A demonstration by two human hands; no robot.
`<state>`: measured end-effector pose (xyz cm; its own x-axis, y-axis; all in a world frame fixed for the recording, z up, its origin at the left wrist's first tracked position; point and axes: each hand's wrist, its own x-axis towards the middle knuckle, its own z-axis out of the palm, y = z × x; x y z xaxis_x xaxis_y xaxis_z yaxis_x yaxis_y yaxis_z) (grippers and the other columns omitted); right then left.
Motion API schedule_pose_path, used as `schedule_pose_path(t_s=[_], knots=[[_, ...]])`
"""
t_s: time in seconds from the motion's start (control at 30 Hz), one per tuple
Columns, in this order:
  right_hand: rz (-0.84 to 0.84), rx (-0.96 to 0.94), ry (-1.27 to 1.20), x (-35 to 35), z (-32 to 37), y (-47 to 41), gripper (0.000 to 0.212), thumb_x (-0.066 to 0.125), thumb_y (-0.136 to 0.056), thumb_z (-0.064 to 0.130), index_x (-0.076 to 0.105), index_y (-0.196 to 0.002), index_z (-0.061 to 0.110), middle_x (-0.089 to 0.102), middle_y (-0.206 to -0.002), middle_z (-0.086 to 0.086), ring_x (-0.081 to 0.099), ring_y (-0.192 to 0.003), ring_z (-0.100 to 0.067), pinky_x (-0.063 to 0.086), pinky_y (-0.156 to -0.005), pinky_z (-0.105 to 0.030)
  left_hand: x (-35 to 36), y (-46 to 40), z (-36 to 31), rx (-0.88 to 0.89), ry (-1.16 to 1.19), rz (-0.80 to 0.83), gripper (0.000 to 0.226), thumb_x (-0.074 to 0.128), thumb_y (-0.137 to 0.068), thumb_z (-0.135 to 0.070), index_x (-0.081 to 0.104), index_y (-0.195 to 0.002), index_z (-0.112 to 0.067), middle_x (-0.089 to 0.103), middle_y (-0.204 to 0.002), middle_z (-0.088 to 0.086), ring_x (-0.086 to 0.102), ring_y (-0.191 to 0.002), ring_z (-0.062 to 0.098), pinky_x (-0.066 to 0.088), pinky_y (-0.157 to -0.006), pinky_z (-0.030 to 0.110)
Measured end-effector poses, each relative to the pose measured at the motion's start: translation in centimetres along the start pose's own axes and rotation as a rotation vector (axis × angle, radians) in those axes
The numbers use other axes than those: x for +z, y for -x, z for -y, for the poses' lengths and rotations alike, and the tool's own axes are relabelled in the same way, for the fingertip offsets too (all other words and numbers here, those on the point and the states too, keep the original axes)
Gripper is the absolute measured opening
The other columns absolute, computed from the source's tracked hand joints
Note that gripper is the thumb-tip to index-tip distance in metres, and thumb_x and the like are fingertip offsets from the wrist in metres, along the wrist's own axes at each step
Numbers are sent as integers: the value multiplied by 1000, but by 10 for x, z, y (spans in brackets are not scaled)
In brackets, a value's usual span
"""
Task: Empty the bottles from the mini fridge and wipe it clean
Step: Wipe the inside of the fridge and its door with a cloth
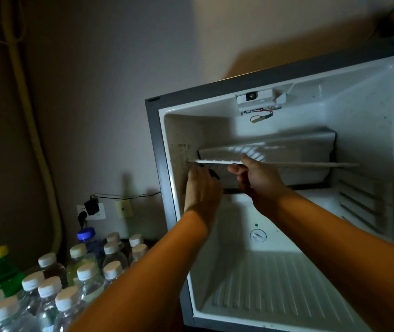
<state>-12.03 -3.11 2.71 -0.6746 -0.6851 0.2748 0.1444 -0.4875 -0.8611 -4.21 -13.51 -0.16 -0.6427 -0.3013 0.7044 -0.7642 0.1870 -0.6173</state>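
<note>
The mini fridge (160, 149) stands open with a white interior that holds no bottles. A white wire shelf (299, 164) spans its middle. My right hand (256, 176) grips the shelf's front edge near its left end, thumb on top. Just below the shelf's left end, by the fridge's left wall, my left hand (202, 185) holds a small dark object (213, 174); what that object is I cannot tell. Several bottles (88, 271) with white caps stand in a group outside the fridge at the lower left.
A green bottle with a yellow cap (0, 267) and a blue-capped bottle (86, 234) stand among the others. Wall sockets with a plugged adapter (91, 207) and a cable sit left of the fridge. A thermostat dial (258, 236) is on the fridge's back step.
</note>
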Motion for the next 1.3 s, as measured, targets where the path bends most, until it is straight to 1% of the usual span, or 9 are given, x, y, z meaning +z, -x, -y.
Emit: schedule_pose_path(t_s=[0.2,0.43,0.53,0.67,0.83,0.97,1.07,1.17,1.3], knots=[[-27,22,46,1,-11,6,28,48,-101,25,62,-85,8,61,-62,-1,41,-51,-10,33,-53,-23,-33,31,29,69,8,45,26,54,-94,-28,57,-110,-8,56,-106,12,53,-97,27,40,-87,34],[-83,24,64,0,-21,13,28,48,-101,26,60,-87,6,69,-85,-9,58,-69,-17,46,-61,-28,-48,71,56,97,207,23,22,63,-89,-25,61,-105,-11,60,-90,10,57,-76,22,44,-67,30],[-101,28,43,2,-18,17,29,49,-101,23,58,-82,3,69,-81,-10,58,-68,-19,48,-61,-28,-52,77,62,39,358,13,24,68,-87,-27,66,-105,-12,61,-93,10,60,-81,24,50,-69,32],[-119,41,12,1,-21,21,29,51,-100,18,56,-79,-1,66,-74,-13,55,-58,-20,49,-57,-28,-57,81,65,-60,528,20,35,62,-91,-33,56,-118,-11,55,-111,12,57,-97,27,52,-77,35],[-92,89,0,-3,-21,26,26,53,-99,20,59,-87,-2,65,-77,-15,59,-60,-20,53,-48,-25,-61,79,69,-136,662,-2,35,64,-87,-37,52,-110,-14,53,-110,10,56,-95,27,53,-72,35],[-44,242,108,-8,-17,32,45,46,-98,46,59,-95,3,61,-81,-13,49,-59,-18,46,-46,-24,-60,79,68,-207,768,-4,36,65,-87,-38,51,-111,-15,53,-111,9,56,-96,26,54,-74,33],[-40,178,508,-14,-21,46,71,37,-93,65,66,-90,1,60,-76,-12,49,-58,-20,38,-56,-25,-60,77,69,-308,913,-22,35,64,-87,-39,51,-110,-17,53,-107,6,57,-91,23,54,-72,30],[183,282,550,-14,-32,74,84,32,-82,80,70,-94,5,70,-87,-14,64,-76,-28,49,-73,-33,-64,73,67,-409,1129,-23,27,64,-85,-37,52,-100,-19,53,-99,3,59,-82,22,57,-70,36],[523,518,201,-16,-36,96,80,36,-78,83,73,-102,16,69,-115,-15,62,-111,-33,50,-90,-44,-74,70,58,-496,1312,20,21,62,-84,-33,50,-96,-21,59,-95,4,61,-81,21,56,-71,35]])
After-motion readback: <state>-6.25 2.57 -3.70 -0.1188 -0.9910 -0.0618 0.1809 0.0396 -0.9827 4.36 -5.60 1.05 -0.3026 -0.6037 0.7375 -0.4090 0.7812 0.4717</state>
